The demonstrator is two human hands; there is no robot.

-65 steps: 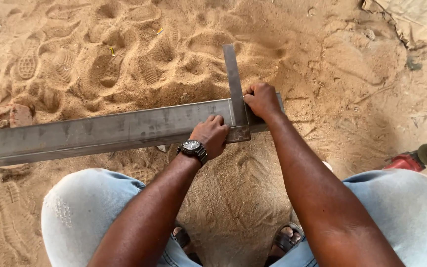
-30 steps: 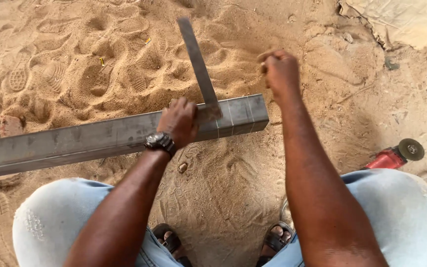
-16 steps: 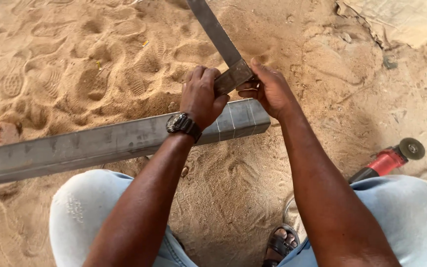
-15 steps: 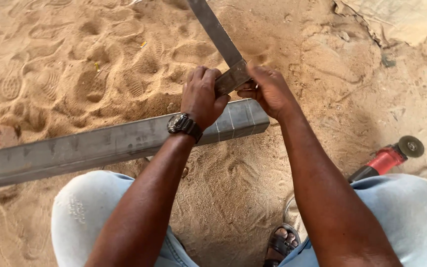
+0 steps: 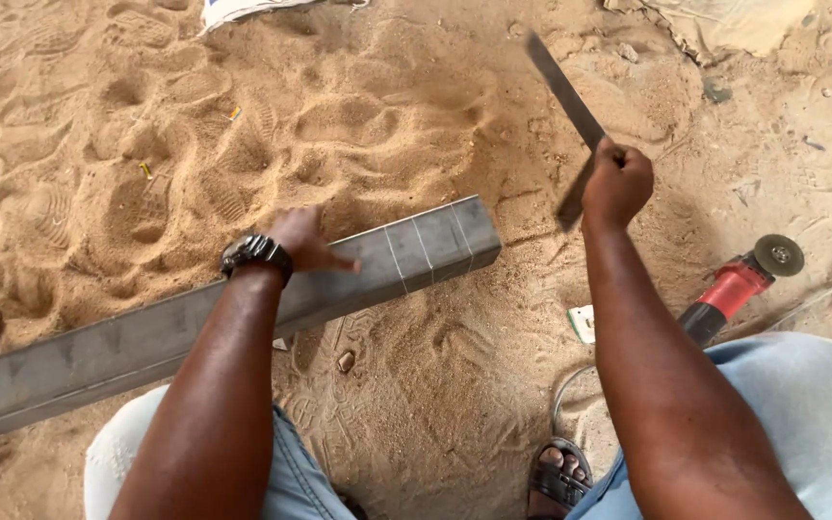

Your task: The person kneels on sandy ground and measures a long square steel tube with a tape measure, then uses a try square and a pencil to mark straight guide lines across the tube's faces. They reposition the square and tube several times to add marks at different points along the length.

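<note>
I am resting my left hand [image 5: 302, 241], fingers extended and gripping nothing, on top of the long steel square tube [image 5: 243, 308], which is lying across the sand with scribed lines near its right end. Right of that end, my right hand [image 5: 616, 183] is clenching the metal try square [image 5: 570, 106], lifted clear of the tube. Judged risk: the unclamped tube is liable to roll, and the red angle grinder [image 5: 739, 284] is lying near my right knee.

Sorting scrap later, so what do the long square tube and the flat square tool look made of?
The tube looks like bare steel: dull grey, sharp edges, scribed lines near its end. The square tool in the right hand seems dark, worn metal, probably steel.
</note>
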